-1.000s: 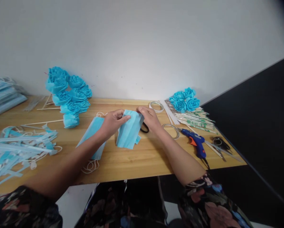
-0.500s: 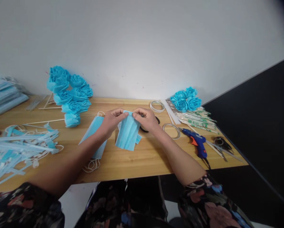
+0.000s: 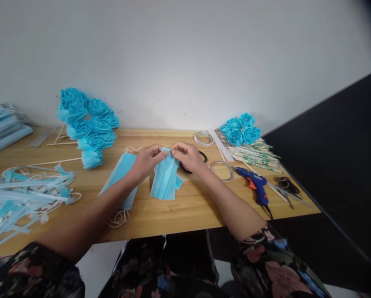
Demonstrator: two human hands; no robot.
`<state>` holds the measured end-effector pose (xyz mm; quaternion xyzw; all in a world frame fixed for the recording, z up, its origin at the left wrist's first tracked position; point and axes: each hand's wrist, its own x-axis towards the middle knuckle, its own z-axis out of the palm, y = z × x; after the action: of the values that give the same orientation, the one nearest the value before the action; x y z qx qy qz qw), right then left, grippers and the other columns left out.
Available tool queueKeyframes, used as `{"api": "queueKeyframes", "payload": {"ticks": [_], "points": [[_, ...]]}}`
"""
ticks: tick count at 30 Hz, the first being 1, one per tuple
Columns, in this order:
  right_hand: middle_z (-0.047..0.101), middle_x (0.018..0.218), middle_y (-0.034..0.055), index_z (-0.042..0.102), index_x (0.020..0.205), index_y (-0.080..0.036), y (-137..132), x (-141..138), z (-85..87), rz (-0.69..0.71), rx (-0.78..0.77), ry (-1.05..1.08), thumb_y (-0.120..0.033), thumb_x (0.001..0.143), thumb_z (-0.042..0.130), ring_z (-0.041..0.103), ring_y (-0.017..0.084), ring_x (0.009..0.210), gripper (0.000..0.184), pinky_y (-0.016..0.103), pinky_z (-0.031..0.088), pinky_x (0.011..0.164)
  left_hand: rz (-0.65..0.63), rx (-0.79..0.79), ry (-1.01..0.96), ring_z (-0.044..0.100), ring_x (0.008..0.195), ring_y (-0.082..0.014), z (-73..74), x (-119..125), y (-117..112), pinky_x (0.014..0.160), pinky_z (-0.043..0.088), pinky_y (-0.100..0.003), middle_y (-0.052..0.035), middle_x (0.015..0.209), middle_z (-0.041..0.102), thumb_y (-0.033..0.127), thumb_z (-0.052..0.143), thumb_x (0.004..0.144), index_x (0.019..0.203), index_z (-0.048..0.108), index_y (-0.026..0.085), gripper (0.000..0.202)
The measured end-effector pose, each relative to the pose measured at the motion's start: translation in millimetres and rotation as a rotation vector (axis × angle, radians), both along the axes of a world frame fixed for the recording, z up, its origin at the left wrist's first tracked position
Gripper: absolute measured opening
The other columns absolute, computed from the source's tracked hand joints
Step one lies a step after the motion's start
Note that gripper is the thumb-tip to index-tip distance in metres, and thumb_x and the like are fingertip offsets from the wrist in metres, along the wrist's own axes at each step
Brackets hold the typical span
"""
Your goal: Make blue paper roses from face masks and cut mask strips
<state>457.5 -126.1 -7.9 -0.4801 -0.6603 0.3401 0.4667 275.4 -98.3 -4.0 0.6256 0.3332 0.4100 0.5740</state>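
Between my two hands hangs a cut piece of blue face mask fabric (image 3: 164, 182), pleated lengthwise. My left hand (image 3: 150, 160) pinches its upper left corner between thumb and forefinger. At the upper right corner, my right hand (image 3: 188, 156) grips it the same way. Behind the fabric, another small blue piece (image 3: 179, 182) shows at the right, mostly hidden. A whole blue face mask (image 3: 120, 171) with white ear loops lies under and beside my left forearm. Partly covered by my right hand are black-handled scissors (image 3: 203, 157).
Blue fabric roses (image 3: 92, 124) stand at the left back, more roses (image 3: 241, 129) at the right on wrapped sticks (image 3: 260, 155). Cut strips (image 3: 33, 196) heap at left, near stacked masks (image 3: 7, 128). Tape rolls (image 3: 203, 138) and a blue glue gun (image 3: 256, 184) lie right.
The view has shifted slightly. My fingertips have drawn a little closer together along the fabric's top edge, and the hanging piece looks narrower.
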Motion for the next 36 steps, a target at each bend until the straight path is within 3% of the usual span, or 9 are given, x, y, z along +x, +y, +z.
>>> {"api": "queueKeyframes", "payload": {"ticks": [6, 10, 15, 23, 27, 32, 36], "points": [[0.051, 0.065, -0.0036, 0.065, 0.075, -0.021, 1, 3, -3.5, 0.035, -0.102, 0.133, -0.044, 0.085, 0.061, 0.045, 0.012, 0.062, 0.026, 0.026, 0.035, 0.059, -0.007, 0.015, -0.011, 0.045, 0.061, -0.0111, 0.0, -2, -1, 0.060, 0.039, -0.025, 0.0026, 0.065, 0.054, 0.047, 0.079, 0.071, 0.070, 0.061, 0.017, 0.035], [0.051, 0.066, -0.0033, 0.062, 0.071, -0.021, 1, 5, -0.1, 0.066, -0.128, 0.123, -0.052, 0.086, 0.062, 0.044, 0.012, 0.063, 0.034, 0.026, 0.036, 0.060, 0.051, 0.012, -0.016, 0.044, 0.061, -0.0113, -2.5, -3, 1, 0.060, 0.037, -0.025, 0.0028, 0.064, 0.051, 0.049, 0.078, 0.073, 0.068, 0.058, 0.018, 0.037], [0.054, 0.068, -0.0030, 0.064, 0.073, -0.020, 1, 7, -0.8, 0.003, -0.130, 0.099, -0.058, 0.079, 0.072, 0.045, 0.011, 0.062, 0.039, 0.025, 0.035, 0.058, 0.144, 0.001, -0.074, 0.041, 0.060, -0.0109, -4.8, -7, 5, 0.059, 0.036, -0.024, 0.0039, 0.065, 0.050, 0.050, 0.074, 0.077, 0.074, 0.058, 0.019, 0.035], [0.053, 0.068, -0.0047, 0.054, 0.071, -0.022, 10, 7, -2.5, -0.080, -0.219, 0.483, -0.060, 0.061, 0.084, 0.048, 0.011, 0.064, 0.050, 0.025, 0.043, 0.062, 0.298, 0.044, -0.162, 0.047, 0.060, -0.0107, -4.5, -12, 16, 0.059, 0.040, -0.023, 0.0036, 0.066, 0.052, 0.049, 0.070, 0.083, 0.078, 0.056, 0.020, 0.033], [0.044, 0.066, -0.0052, 0.053, 0.074, -0.023, 15, 9, -6.9, -0.224, -0.143, 0.495, -0.070, 0.068, 0.075, 0.042, 0.012, 0.063, 0.053, 0.025, 0.039, 0.059, 0.240, 0.027, -0.071, 0.043, 0.049, -0.0091, -5.0, -10, 13, 0.049, 0.034, -0.023, 0.0056, 0.057, 0.048, 0.048, 0.072, 0.081, 0.074, 0.056, 0.020, 0.034], [0.040, 0.070, -0.0032, 0.050, 0.077, -0.023, 12, 11, -9.1, -0.484, 0.122, 0.187, -0.065, 0.091, 0.053, 0.042, 0.014, 0.069, 0.044, 0.027, 0.037, 0.065, 0.129, -0.036, -0.081, 0.036, 0.039, -0.0037, -5.9, -7, 8, 0.040, 0.026, -0.021, 0.0042, 0.062, 0.057, 0.043, 0.076, 0.079, 0.073, 0.057, 0.018, 0.032], [0.043, 0.069, -0.0033, 0.053, 0.082, -0.023, 6, 9, -5.1, -0.520, 0.189, 0.080, -0.056, 0.096, 0.049, 0.042, 0.015, 0.067, 0.036, 0.028, 0.037, 0.066, 0.113, -0.134, -0.145, 0.046, 0.043, -0.0051, -4.1, -6, 8, 0.041, 0.038, -0.019, 0.0021, 0.065, 0.061, 0.042, 0.078, 0.077, 0.072, 0.057, 0.017, 0.033]]}}
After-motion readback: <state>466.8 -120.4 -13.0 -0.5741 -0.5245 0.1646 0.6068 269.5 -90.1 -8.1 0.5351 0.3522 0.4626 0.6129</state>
